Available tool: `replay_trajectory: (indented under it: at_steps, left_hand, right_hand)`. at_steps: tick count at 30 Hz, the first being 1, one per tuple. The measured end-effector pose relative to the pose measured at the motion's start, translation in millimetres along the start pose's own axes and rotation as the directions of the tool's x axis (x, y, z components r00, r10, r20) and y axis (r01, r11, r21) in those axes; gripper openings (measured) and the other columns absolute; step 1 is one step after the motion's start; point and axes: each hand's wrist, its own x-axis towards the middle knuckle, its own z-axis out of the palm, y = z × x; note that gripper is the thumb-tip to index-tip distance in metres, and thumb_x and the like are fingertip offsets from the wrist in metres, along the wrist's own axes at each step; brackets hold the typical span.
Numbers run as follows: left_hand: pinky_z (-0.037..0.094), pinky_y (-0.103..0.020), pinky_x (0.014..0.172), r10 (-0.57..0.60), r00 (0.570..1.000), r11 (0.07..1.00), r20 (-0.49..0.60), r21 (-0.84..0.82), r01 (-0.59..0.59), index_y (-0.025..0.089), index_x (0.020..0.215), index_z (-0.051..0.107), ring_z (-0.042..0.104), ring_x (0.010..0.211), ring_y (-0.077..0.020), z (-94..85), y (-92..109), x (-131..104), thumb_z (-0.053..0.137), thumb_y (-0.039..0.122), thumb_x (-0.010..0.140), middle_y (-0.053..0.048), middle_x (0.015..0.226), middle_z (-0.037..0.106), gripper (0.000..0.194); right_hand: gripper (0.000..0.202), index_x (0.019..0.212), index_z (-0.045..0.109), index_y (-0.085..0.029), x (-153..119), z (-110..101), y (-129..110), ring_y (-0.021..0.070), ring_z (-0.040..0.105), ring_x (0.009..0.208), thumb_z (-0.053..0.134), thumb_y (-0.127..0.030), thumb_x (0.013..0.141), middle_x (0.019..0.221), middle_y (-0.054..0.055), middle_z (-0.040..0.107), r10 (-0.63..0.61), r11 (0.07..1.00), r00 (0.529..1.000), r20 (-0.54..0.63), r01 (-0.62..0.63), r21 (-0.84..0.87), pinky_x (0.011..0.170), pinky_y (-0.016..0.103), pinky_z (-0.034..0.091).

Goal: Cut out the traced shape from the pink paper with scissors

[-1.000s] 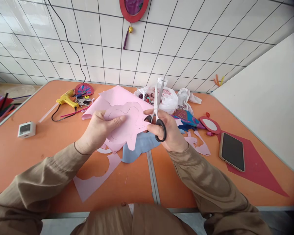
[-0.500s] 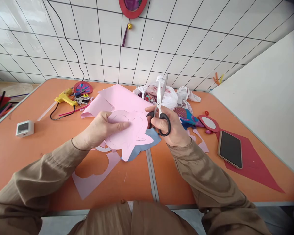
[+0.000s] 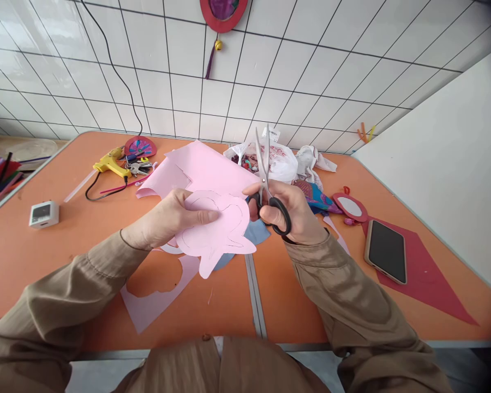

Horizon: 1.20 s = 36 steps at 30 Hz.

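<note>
Between the thumb and fingers of my left hand (image 3: pixel 180 213) is a pink cut-out sheet (image 3: pixel 213 232), with curved pencil lines drawn on it and pointed tips at its lower right. My right hand (image 3: pixel 298 210) grips a pair of scissors (image 3: pixel 264 174) by the black handles. Its blades point up and stand slightly apart, just right of the cut-out and not around it. Part of a light-blue piece (image 3: pixel 257 232) shows beneath the cut-out on the table. Behind lies a larger pink sheet (image 3: pixel 208 164), its left end curled.
Pink scrap (image 3: pixel 163 300) lies at the front left of the orange table (image 3: pixel 213 322). A yellow glue gun (image 3: pixel 110 164), keys (image 3: pixel 139 167) and a white charger (image 3: pixel 43 214) are on the left. A plastic bag (image 3: pixel 282 164) stands at the back. Rightward, a phone (image 3: pixel 387 251) rests on red sheet (image 3: pixel 427 267).
The scissors have tilted left and their handles have shifted slightly right and down with my right hand. The pink cut-out has dropped and turned a little in my left hand.
</note>
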Motion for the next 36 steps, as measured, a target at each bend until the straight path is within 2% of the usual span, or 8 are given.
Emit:
replay_trajectory:
  at_steps: [6,9,16,22,30,36]
  left_hand:
    - [0.051,-0.023,0.054,0.024,1.0,0.999,0.002,-0.023,-0.024,0.013,0.077,0.077,0.065,0.064,-0.0146,-0.2,2.0,-0.2,0.087,0.039,0.068,-0.005,0.074,0.072,0.029]
    - [0.048,-0.021,0.052,0.028,1.0,1.0,0.015,-0.003,-0.027,0.012,0.074,0.076,0.063,0.062,-0.0131,-0.8,3.9,-1.6,0.086,0.038,0.069,-0.004,0.072,0.071,0.028]
    - [0.044,-0.02,0.049,-0.001,0.996,0.998,0.094,0.06,-0.005,0.011,0.072,0.076,0.061,0.059,-0.0126,-3.8,9.3,-4.6,0.083,0.039,0.072,-0.005,0.067,0.069,0.029]
    - [0.042,-0.019,0.047,-0.026,0.992,0.992,0.127,0.122,0.01,0.012,0.069,0.076,0.058,0.057,-0.0105,-5.0,11.8,-4.4,0.085,0.036,0.07,-0.002,0.064,0.067,0.026]
    - [0.044,-0.019,0.048,-0.005,0.991,0.99,0.137,0.138,-0.014,0.012,0.071,0.076,0.059,0.057,-0.0115,-5.7,12.4,-4.5,0.08,0.035,0.075,-0.003,0.065,0.068,0.024]
    - [0.048,-0.019,0.05,-0.036,0.989,0.987,0.145,0.158,0.013,0.013,0.076,0.078,0.063,0.061,-0.013,-6.5,14.4,-6.5,0.079,0.031,0.076,-0.004,0.07,0.072,0.019]
  right_hand:
    - [0.056,0.092,0.07,-0.013,-2.1,-11.6,-1.3,0.0117,0.05,0.053,0.078,-0.065,0.072,0.061,0.0,0.057,0.017,0.991,0.99,0.138,0.001,-0.132,0.047,0.026,0.035]
    - [0.055,0.092,0.072,-0.01,-2.2,-19.9,2.0,0.0107,0.046,0.05,0.078,-0.062,0.073,0.057,-0.001,0.055,0.022,0.99,0.972,0.235,0.012,-0.141,0.045,0.026,0.03]
    - [0.057,0.092,0.076,-0.011,-1.9,-37.1,3.4,0.0107,0.046,0.051,0.08,-0.063,0.07,0.058,0.0,0.054,0.113,0.981,0.933,0.342,-0.051,-0.187,0.046,0.027,0.03]
    - [0.067,0.092,0.075,-0.008,-0.7,-36.5,3.8,0.0078,0.038,0.046,0.079,-0.07,0.066,0.056,-0.002,0.05,0.206,0.967,0.899,0.386,-0.127,-0.221,0.043,0.026,0.022]
    - [0.061,0.09,0.074,-0.004,-0.9,-34.2,2.9,0.0063,0.034,0.044,0.081,-0.061,0.07,0.053,-0.004,0.044,0.181,0.972,0.881,0.438,-0.093,-0.214,0.042,0.025,0.02]
    - [0.067,0.088,0.073,-0.006,-2.0,-31.3,-1.0,0.0063,0.03,0.045,0.078,-0.07,0.068,0.052,-0.007,0.037,0.179,0.969,0.89,0.419,-0.085,-0.233,0.043,0.025,0.019]
